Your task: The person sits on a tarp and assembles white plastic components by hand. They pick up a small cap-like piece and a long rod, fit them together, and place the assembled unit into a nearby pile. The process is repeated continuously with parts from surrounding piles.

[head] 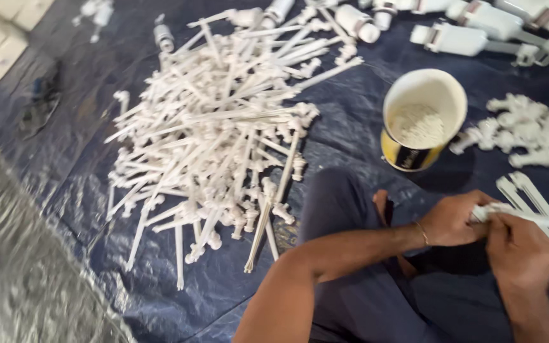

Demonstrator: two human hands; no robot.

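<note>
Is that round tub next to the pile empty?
No, the tub stands open with white material covering its bottom.

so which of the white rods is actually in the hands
The white rod at lower right, gripped by left hand and right hand; the others lie loose on the tarp.

Single head view, looking steeply down, close over lap; tilted toward tarp (351,121).

The light is soft and even, with weak shadows. Motion blur smears the whole view, most at the left edge; the white pipes (211,127) look slightly overexposed.
</note>
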